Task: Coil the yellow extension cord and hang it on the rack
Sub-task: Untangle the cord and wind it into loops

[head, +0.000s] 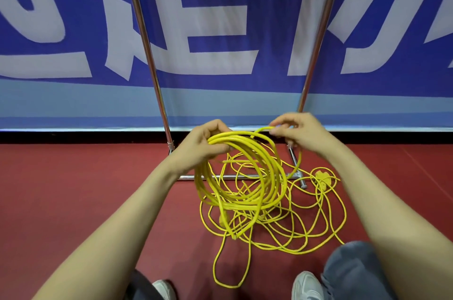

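Note:
My left hand (pixel 199 144) grips the top of a coil of several loops of the yellow extension cord (pixel 241 177), which hangs down in front of me. My right hand (pixel 297 131) pinches a strand of the same cord at the coil's upper right. The rest of the cord lies in a loose tangle (pixel 282 221) on the red floor below, with a yellow plug end (pixel 323 178) at the right. The metal rack (pixel 144 37) stands just behind, its two chrome uprights rising out of the top of the view.
The rack's base bar (pixel 220 176) and right foot (pixel 295 165) lie on the floor under the cord. A blue and white banner (pixel 220 30) covers the wall behind. My knees and white shoes (pixel 306 285) are at the bottom edge.

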`<state>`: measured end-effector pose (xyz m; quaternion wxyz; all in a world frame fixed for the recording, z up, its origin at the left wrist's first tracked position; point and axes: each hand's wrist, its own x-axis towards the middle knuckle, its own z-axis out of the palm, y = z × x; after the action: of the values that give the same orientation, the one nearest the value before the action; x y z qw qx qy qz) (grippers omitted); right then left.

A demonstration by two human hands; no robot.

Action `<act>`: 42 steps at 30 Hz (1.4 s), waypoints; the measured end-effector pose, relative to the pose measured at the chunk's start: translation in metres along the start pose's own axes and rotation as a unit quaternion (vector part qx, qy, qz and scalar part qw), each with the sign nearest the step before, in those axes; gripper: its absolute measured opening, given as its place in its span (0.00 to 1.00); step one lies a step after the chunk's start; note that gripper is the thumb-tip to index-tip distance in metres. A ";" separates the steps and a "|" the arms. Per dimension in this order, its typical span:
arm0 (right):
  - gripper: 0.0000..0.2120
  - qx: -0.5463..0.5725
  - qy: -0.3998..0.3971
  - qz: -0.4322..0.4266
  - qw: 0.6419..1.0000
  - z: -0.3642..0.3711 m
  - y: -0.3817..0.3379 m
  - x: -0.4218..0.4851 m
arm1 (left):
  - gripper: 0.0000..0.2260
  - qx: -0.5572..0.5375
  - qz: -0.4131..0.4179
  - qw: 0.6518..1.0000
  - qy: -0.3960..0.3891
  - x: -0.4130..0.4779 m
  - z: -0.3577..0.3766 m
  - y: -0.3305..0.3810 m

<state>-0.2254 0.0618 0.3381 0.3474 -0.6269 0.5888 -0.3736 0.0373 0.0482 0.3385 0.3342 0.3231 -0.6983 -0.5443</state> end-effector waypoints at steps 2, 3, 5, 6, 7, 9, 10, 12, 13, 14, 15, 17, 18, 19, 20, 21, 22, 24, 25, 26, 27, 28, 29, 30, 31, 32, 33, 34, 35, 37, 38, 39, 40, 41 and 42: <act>0.07 -0.023 0.083 -0.009 0.996 -0.009 0.004 0.003 | 0.11 0.001 -0.006 1.000 -0.015 0.000 0.001 0.002; 0.09 -0.035 0.101 -0.013 0.994 -0.012 0.006 0.004 | 0.11 0.004 -0.009 1.000 -0.024 0.001 0.002 0.002; 0.10 -0.052 0.114 -0.006 0.992 -0.016 0.009 0.003 | 0.11 0.013 -0.014 0.999 -0.040 0.001 -0.001 0.002; 0.10 -0.060 0.120 -0.002 0.991 -0.018 0.011 0.003 | 0.11 0.016 -0.016 0.999 -0.044 0.001 -0.003 0.001; 0.10 -0.069 0.122 0.001 0.990 -0.019 0.014 0.003 | 0.10 0.021 -0.018 0.998 -0.048 0.002 -0.004 0.001; 0.11 -0.085 0.109 0.003 0.990 -0.021 0.020 0.003 | 0.10 0.035 -0.023 0.998 -0.049 0.002 -0.007 0.001; 0.12 -0.088 0.095 0.008 0.991 -0.020 0.023 0.003 | 0.10 0.042 -0.025 0.998 -0.048 0.002 -0.009 0.001; 0.16 -0.093 0.070 0.023 0.993 -0.016 0.031 0.002 | 0.10 0.057 -0.028 0.997 -0.040 0.002 -0.013 -0.003; 0.19 -0.094 0.063 0.028 0.993 -0.013 0.033 0.003 | 0.09 0.066 -0.029 0.997 -0.034 0.002 -0.016 -0.007; 0.21 -0.095 0.057 0.035 0.993 -0.010 0.034 0.003 | 0.08 0.078 -0.030 0.996 -0.026 0.002 -0.019 -0.011; 0.23 -0.096 0.041 0.044 0.994 -0.007 0.033 0.004 | 0.08 0.089 -0.030 0.995 -0.015 0.001 -0.022 -0.016; 0.25 -0.105 -0.046 0.072 0.991 -0.003 0.026 0.003 | 0.08 0.106 -0.032 0.994 0.005 0.000 -0.025 -0.022; 0.26 -0.123 -0.110 0.094 0.982 0.003 0.021 0.001 | 0.09 0.107 -0.028 0.994 0.012 -0.001 -0.025 -0.023; 0.25 -0.147 -0.172 0.112 0.968 0.011 0.017 -0.001 | 0.08 0.102 -0.025 0.994 0.018 -0.002 -0.026 -0.024; 0.24 -0.168 -0.216 0.120 0.954 0.019 0.014 -0.004 | 0.08 0.090 -0.021 0.995 0.023 -0.002 -0.025 -0.023; 0.23 -0.176 -0.235 0.121 0.948 0.028 0.012 -0.004 | 0.08 0.071 -0.018 0.997 0.030 -0.001 -0.024 -0.022; 0.20 -0.164 -0.234 0.114 0.951 0.035 0.011 -0.005 | 0.09 0.044 -0.016 0.998 0.046 0.000 -0.024 -0.021; 0.14 -0.080 -0.197 0.077 0.974 0.042 0.005 -0.004 | 0.10 -0.022 -0.017 0.994 0.104 0.002 -0.025 -0.021; 0.11 -0.027 -0.164 0.054 0.985 0.041 0.000 -0.004 | 0.11 -0.051 -0.020 0.990 0.132 0.003 -0.026 -0.021; 0.07 0.016 -0.128 0.025 0.991 0.036 -0.005 -0.004 | 0.11 -0.073 -0.024 0.986 0.150 0.004 -0.027 -0.020; 0.05 0.041 -0.094 -0.007 0.995 0.030 -0.009 -0.005 | 0.11 -0.088 -0.029 0.983 0.160 0.005 -0.029 -0.020; 0.04 0.046 -0.069 -0.034 0.996 0.023 -0.011 -0.005 | 0.11 -0.098 -0.033 0.981 0.163 0.005 -0.030 -0.020; 0.05 0.036 -0.054 -0.046 0.997 0.017 -0.011 -0.006 | 0.11 -0.105 -0.037 0.980 0.162 0.006 -0.031 -0.021; 0.06 0.008 -0.046 -0.045 0.998 0.012 -0.010 -0.006 | 0.11 -0.108 -0.038 0.981 0.158 0.006 -0.031 -0.022; 0.06 -0.034 -0.041 -0.043 0.998 0.009 -0.009 -0.006 | 0.10 -0.108 -0.039 0.982 0.153 0.006 -0.031 -0.023; 0.05 -0.078 -0.037 -0.044 0.995 0.006 -0.010 -0.007 | 0.10 -0.106 -0.041 0.983 0.146 0.006 -0.031 -0.024; 0.04 -0.113 -0.032 -0.052 0.992 0.004 -0.010 -0.008 | 0.10 -0.104 -0.045 0.984 0.137 0.006 -0.032 -0.025; 0.03 -0.126 -0.022 -0.063 0.990 0.003 -0.011 -0.007 | 0.11 -0.104 -0.049 0.986 0.122 0.005 -0.032 -0.025; 0.01 -0.117 -0.010 -0.068 0.991 0.003 -0.010 -0.006 | 0.12 -0.102 -0.058 0.988 0.099 0.005 -0.033 -0.025; 0.03 -0.062 -0.003 -0.067 0.996 0.002 -0.013 -0.007 | 0.14 -0.088 -0.077 0.992 0.036 0.001 -0.034 -0.023; 0.04 -0.049 -0.013 -0.066 0.997 0.003 -0.013 -0.007 | 0.14 -0.080 -0.081 0.993 0.006 0.000 -0.033 -0.022; 0.05 -0.047 -0.029 -0.060 0.997 0.004 -0.013 -0.007 | 0.13 -0.074 -0.081 0.994 -0.018 -0.002 -0.031 -0.020; 0.06 -0.055 -0.053 -0.052 0.996 0.007 -0.012 -0.008 | 0.13 -0.071 -0.078 0.994 -0.033 -0.002 -0.028 -0.019; 0.06 -0.062 -0.083 -0.047 0.994 0.010 -0.012 -0.009 | 0.12 -0.074 -0.074 0.994 -0.040 -0.002 -0.025 -0.017; 0.05 -0.073 -0.114 -0.043 0.990 0.012 -0.012 -0.009 | 0.12 -0.081 -0.067 0.994 -0.042 -0.001 -0.022 -0.015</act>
<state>-0.2089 0.0718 0.3423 0.3492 -0.7137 0.5434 -0.2708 0.0573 0.0341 0.3275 0.2923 0.3178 -0.6425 -0.6331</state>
